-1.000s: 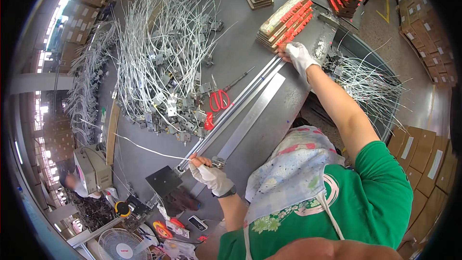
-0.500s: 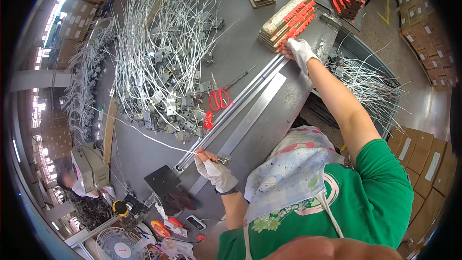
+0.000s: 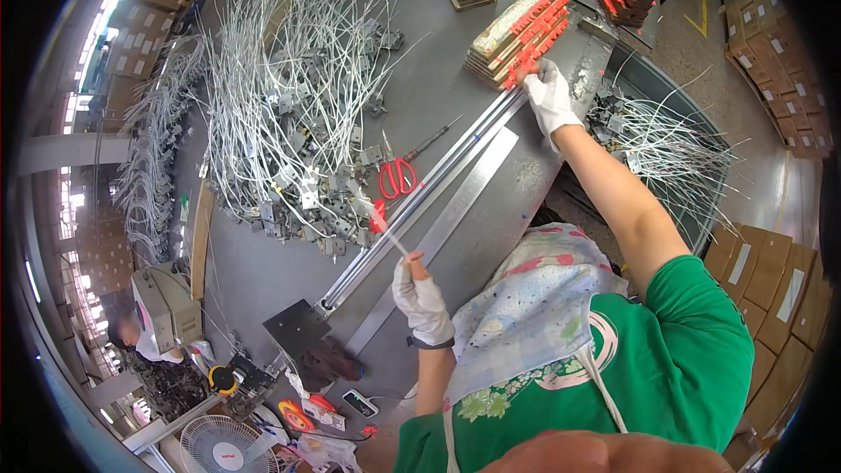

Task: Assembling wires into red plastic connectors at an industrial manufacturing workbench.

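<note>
My left hand (image 3: 423,302), in a white glove with bare fingertips, pinches a white wire (image 3: 397,243) that runs up and left from the fingers, blurred. Whatever else sits in that palm is hidden. My right hand (image 3: 550,98), also gloved, has its fingers closed at the near end of a row of red pieces (image 3: 545,24) along stacked wooden boards (image 3: 512,17); a red piece appears to be between the fingertips. Between the hands, a long metal rail (image 3: 438,186) slants across the table, with a flat metal strip (image 3: 464,200) beside it.
Left of the rail lies a large heap of grey metal parts with white wires (image 3: 298,123). Red-handled scissors (image 3: 397,178) and a screwdriver (image 3: 435,137) lie near it. A black plate (image 3: 296,329) stands at the rail's near end. At right, a grey bin (image 3: 679,98) holds more wired parts.
My left hand has moved right, off the rail's near end; the wire has swung across with it, and the metal part at its fingers no longer shows. My right hand has shifted slightly up.
</note>
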`<act>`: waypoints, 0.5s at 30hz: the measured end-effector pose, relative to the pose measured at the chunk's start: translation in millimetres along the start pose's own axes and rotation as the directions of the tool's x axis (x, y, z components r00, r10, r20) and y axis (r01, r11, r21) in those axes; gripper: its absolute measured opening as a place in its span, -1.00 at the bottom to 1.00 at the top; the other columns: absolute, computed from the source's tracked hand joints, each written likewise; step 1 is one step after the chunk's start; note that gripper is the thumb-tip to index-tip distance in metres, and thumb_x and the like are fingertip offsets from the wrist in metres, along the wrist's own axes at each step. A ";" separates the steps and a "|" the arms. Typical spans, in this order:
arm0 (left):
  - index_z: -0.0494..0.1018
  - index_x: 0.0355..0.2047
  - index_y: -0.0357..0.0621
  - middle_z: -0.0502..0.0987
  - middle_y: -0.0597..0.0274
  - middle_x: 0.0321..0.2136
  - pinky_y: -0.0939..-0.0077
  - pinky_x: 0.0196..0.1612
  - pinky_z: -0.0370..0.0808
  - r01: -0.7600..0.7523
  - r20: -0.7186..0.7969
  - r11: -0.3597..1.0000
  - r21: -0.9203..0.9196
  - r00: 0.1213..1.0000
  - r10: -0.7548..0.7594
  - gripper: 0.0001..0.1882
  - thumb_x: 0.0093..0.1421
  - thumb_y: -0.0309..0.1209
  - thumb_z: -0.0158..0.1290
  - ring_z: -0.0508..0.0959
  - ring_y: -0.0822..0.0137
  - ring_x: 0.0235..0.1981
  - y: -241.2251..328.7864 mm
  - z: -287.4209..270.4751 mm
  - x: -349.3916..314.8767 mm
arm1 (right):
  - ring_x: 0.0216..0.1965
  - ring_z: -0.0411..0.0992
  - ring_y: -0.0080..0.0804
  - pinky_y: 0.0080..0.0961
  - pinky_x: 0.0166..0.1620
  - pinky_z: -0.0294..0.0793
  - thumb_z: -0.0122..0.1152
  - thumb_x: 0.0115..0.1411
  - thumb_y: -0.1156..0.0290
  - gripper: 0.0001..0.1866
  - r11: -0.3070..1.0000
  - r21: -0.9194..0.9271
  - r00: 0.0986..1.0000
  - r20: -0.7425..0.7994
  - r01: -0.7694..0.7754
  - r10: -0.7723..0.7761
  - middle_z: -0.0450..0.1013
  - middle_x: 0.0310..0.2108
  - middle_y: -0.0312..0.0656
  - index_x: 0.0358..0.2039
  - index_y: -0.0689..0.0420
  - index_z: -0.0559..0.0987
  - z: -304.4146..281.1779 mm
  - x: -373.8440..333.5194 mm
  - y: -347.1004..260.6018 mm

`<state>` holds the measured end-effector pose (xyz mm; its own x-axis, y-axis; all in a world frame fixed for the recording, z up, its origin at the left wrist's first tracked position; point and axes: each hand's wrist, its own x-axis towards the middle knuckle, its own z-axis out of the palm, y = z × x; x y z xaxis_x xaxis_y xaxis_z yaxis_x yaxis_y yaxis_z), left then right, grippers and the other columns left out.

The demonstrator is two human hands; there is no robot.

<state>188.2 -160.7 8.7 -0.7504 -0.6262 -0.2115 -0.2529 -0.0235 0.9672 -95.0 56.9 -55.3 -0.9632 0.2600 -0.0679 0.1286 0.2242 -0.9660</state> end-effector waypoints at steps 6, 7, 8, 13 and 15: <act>0.45 -0.31 -0.21 0.41 0.33 -0.50 0.66 -0.38 0.27 -0.181 0.241 0.964 0.193 0.961 0.133 -0.83 0.21 -0.40 -0.09 0.34 0.53 -0.48 -5.6 31.1 -3.7 | -0.51 0.27 -0.66 -0.72 -0.45 0.26 0.25 -0.02 0.46 -0.73 0.908 0.406 0.992 0.101 -0.105 0.070 0.36 -0.50 -0.35 -0.38 0.12 0.32 -13.6 -48.0 -6.9; 0.45 -0.30 -0.22 0.48 0.26 -0.43 0.61 -0.32 0.31 -0.127 0.262 0.972 0.196 0.962 0.073 -0.84 0.20 -0.44 -0.09 0.40 0.46 -0.42 -5.6 34.5 -3.0 | -0.46 0.31 -0.63 -0.71 -0.40 0.29 0.23 -0.01 0.50 -0.74 0.884 0.432 0.972 0.218 -0.180 0.091 0.37 -0.47 -0.33 -0.37 0.12 0.31 -18.4 -69.9 -33.7; 0.44 -0.29 -0.24 0.46 0.28 -0.42 0.63 -0.27 0.29 -0.033 0.293 0.987 0.160 0.956 -0.016 -0.83 0.20 -0.42 -0.09 0.39 0.47 -0.38 4.0 42.5 -0.5 | -0.43 0.32 -0.62 -0.71 -0.38 0.29 0.23 -0.02 0.53 -0.74 0.882 0.435 0.968 0.238 -0.181 0.081 0.38 -0.47 -0.33 -0.38 0.12 0.31 -19.5 -90.6 -52.2; 0.43 -0.28 -0.22 0.32 0.44 -0.55 0.71 -0.45 0.14 0.126 0.429 0.992 -0.017 0.897 -0.107 -0.75 0.16 -0.28 0.00 0.25 0.59 -0.53 38.5 89.1 11.4 | -0.37 0.33 -0.61 -0.72 -0.34 0.30 0.20 -0.03 0.60 -0.71 0.819 0.488 0.885 0.462 -0.301 0.049 0.38 -0.41 -0.28 -0.38 0.12 0.26 -39.2 -149.6 -64.0; 0.43 -0.28 -0.20 0.19 0.58 -0.70 0.78 -0.66 0.00 0.172 0.475 0.981 -0.094 0.873 -0.108 -0.68 0.13 -0.19 0.05 0.11 0.71 -0.72 42.3 96.8 12.6 | -0.40 0.31 -0.63 -0.73 -0.34 0.29 0.17 -0.01 0.61 -0.71 0.815 0.488 0.864 0.503 -0.312 0.029 0.38 -0.40 -0.27 -0.36 0.12 0.25 -45.0 -160.7 -68.8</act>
<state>108.9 -94.2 33.3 -0.9183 -0.1741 -0.3556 -0.3196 -0.2041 0.9253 61.6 41.9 33.3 -0.9469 -0.2416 -0.2121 0.2899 -0.3565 -0.8882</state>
